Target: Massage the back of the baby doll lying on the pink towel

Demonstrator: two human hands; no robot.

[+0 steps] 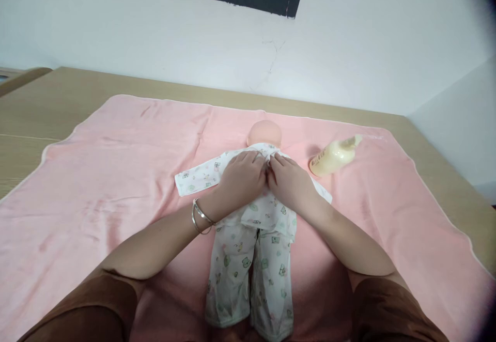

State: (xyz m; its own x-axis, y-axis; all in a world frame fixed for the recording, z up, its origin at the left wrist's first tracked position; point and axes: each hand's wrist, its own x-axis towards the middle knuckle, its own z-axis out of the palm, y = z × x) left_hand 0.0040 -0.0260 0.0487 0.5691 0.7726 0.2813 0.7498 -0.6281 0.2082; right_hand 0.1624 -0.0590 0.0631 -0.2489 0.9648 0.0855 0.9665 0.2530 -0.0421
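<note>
From my seat at the feed, I see a bald baby doll [264, 133] lying in the middle of a pink blanket [116, 176], its head away from the camera. It wears a white printed top [199, 175] and matching trousers [230, 275]. Both hands rest on the chest of the top: the left hand [244, 176] and right hand [290, 182] nearly meet at the middle, fingers curled (I can't tell whether either one pinches the cloth). Silver bangles [201, 217] circle the left wrist. Beyond the right hand, a pale yellow pump bottle [334, 157] sits on the blanket near the doll's sleeve. Outward come the wooden tabletop [89, 86] and white wall [186, 37].
</note>
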